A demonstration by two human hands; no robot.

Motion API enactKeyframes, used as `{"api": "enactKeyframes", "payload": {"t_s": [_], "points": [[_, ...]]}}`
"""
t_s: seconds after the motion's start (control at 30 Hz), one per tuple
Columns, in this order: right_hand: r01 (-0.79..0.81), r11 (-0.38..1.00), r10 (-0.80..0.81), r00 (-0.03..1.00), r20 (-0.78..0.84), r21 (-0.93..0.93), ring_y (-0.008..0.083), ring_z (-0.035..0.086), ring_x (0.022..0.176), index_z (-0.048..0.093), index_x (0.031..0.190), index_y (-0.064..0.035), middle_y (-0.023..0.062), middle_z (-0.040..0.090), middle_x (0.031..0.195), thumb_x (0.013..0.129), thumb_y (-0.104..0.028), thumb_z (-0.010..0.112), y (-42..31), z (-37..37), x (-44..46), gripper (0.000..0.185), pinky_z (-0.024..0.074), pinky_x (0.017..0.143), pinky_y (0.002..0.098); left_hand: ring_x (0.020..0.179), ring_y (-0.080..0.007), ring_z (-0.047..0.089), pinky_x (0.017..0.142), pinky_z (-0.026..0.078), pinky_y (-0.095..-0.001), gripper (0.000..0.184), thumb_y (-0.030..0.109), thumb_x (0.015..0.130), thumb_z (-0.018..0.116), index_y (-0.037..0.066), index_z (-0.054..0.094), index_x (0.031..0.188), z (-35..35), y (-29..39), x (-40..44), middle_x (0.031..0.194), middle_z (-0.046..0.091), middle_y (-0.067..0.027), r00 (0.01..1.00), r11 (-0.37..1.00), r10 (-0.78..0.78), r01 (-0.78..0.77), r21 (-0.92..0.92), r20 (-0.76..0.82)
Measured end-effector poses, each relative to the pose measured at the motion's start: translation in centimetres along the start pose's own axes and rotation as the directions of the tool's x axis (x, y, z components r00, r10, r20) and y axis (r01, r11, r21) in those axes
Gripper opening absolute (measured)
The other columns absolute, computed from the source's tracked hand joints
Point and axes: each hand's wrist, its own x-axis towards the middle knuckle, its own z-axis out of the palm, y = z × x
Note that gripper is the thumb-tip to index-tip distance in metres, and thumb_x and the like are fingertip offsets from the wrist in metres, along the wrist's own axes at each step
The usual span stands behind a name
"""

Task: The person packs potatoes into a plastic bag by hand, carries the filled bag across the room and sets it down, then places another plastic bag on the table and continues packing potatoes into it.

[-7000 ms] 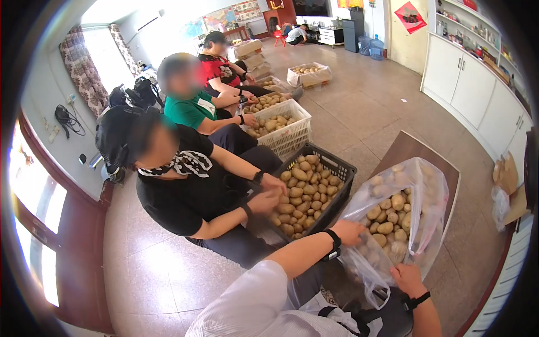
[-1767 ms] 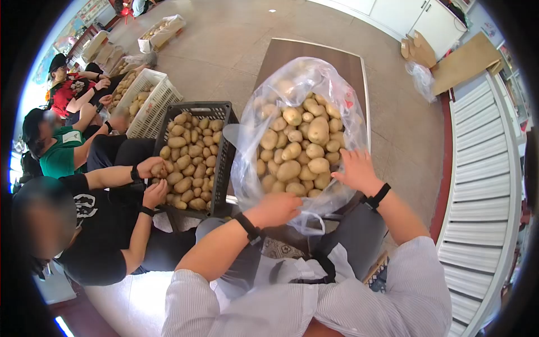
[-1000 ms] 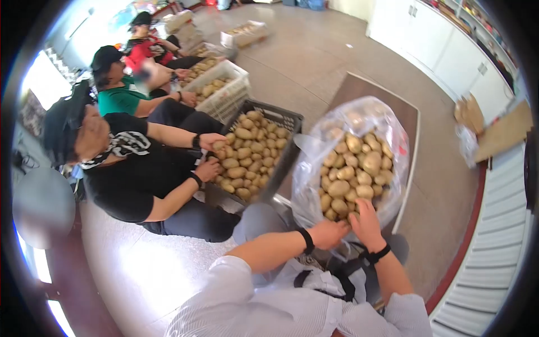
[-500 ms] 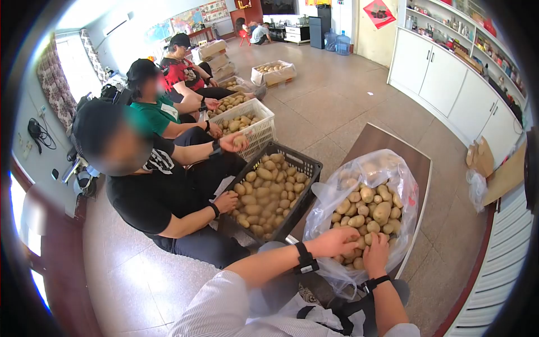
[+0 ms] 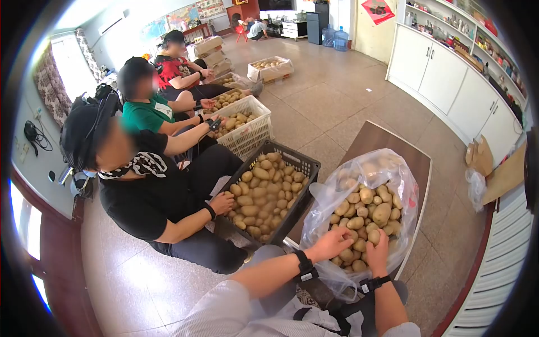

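Note:
A clear plastic bag, its mouth wide open, stands on a low brown table and holds several potatoes. My left hand is over the bag's near left part, its fingers curled together; what they hold, if anything, is hidden. At the near right of the potatoes, my right hand grips one potato between thumb and fingers. Both wrists wear black bands.
Left of the bag is a black crate of potatoes, with a person in black beside it. Beyond are a white crate, two more seated people and a wrapped box. White cabinets line the right.
Since half a second ago, my right hand has lifted a potato slightly and my left hand has shifted a little left. The co-worker in black has reached towards the white crate.

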Motion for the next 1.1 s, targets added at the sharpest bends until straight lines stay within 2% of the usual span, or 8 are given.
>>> {"api": "enactKeyframes", "payload": {"t_s": [0.1,0.13,0.27,0.47,0.67,0.77,0.93,1.1], "points": [[-0.093,0.951,0.075,0.995,0.072,0.294,0.0342,0.058,0.105,0.048,0.125,0.0006,0.0202,0.059,0.117,0.088,-0.013,0.061,-1.8,0.9,0.1,0.042,0.0457,0.091,0.0405,0.083,-0.0244,0.066,0.071,0.052,-0.0358,0.039,0.030,0.090,0.066,0.000,0.057,0.114,0.4,0.8,0.0,0.098,0.065,-0.0128,0.999,1.000,-0.019,0.019,-0.016,0.028],[-0.135,0.874,0.076,0.987,0.143,0.467,0.0325,0.061,0.102,0.048,0.125,0.0012,0.0196,0.061,0.114,0.092,-0.015,0.060,-1.9,1.5,-0.2,0.039,0.0470,0.088,0.0392,0.082,-0.0233,0.065,0.068,0.053,-0.0347,0.042,0.032,0.092,0.063,0.002,0.053,0.119,-0.1,2.6,-0.2,0.101,0.064,-0.0108,0.981,0.975,-0.173,0.183,-0.126,0.085],[-0.066,0.925,0.009,0.988,0.154,0.374,0.0363,0.062,0.095,0.051,0.118,0.0021,0.0234,0.064,0.102,0.099,-0.029,0.052,-4.4,3.3,-1.2,0.037,0.0478,0.082,0.0416,0.078,-0.0237,0.065,0.061,0.057,-0.0350,0.049,0.043,0.096,0.055,0.006,0.046,0.127,-0.8,3.0,0.1,0.109,0.061,-0.0090,0.838,0.682,-0.388,0.541,-0.492,0.384],[0.001,0.997,-0.014,0.989,0.146,0.083,0.0455,0.060,0.091,0.054,0.114,0.0010,0.0274,0.064,0.098,0.100,-0.030,0.045,-7.6,2.8,-1.9,0.035,0.0459,0.077,0.0493,0.102,-0.0224,0.060,0.070,0.058,-0.0389,0.034,0.038,0.099,0.051,0.010,0.050,0.119,-1.7,1.7,0.5,0.109,0.057,-0.0057,0.828,0.485,-0.333,0.560,-0.672,0.451],[-0.012,0.985,-0.024,0.979,0.203,0.170,0.0420,0.061,0.090,0.054,0.113,0.0010,0.0239,0.064,0.097,0.098,-0.024,0.050,-3.9,2.3,-2.9,0.030,0.0463,0.078,0.0473,0.087,-0.0185,0.062,0.060,0.053,-0.0326,0.029,0.036,0.100,0.051,0.011,0.052,0.116,-3.4,-0.1,1.7,0.107,0.058,-0.0050,0.860,0.427,-0.364,0.495,-0.757,0.358],[-0.087,0.994,0.073,0.977,0.201,0.062,0.0390,0.060,0.092,0.054,0.113,0.0007,0.0209,0.063,0.097,0.093,-0.019,0.058,-4.3,0.3,-4.5,0.028,0.0466,0.080,0.0455,0.067,-0.0206,0.060,0.054,0.046,-0.0298,0.029,0.037,0.100,0.053,0.010,0.053,0.111,-5.9,-0.3,2.4,0.095,0.061,-0.0076,0.880,0.436,-0.427,0.403,-0.804,0.209],[0.137,0.945,-0.082,0.978,0.192,-0.296,0.0385,0.057,0.096,0.054,0.114,-0.0025,0.0189,0.057,0.106,0.079,-0.018,0.071,-0.6,-0.9,-6.6,0.041,0.0485,0.080,0.0479,0.064,-0.0228,0.060,0.050,0.047,-0.0331,0.032,0.041,0.098,0.054,0.011,0.054,0.107,-9.8,-4.4,4.0,0.091,0.060,-0.0074,0.825,0.394,-0.564,0.307,-0.866,0.036],[0.150,0.871,-0.008,0.956,0.292,-0.467,0.0387,0.056,0.101,0.056,0.115,-0.0056,0.0172,0.055,0.110,0.075,-0.021,0.075,0.7,-1.0,-7.6,0.047,0.0488,0.084,0.0491,0.062,-0.0234,0.060,0.046,0.048,-0.0352,0.030,0.040,0.096,0.056,0.012,0.055,0.106,-13.5,-9.6,3.7,0.088,0.059,-0.0080,0.735,0.353,-0.668,0.176,-0.919,-0.116]]}}
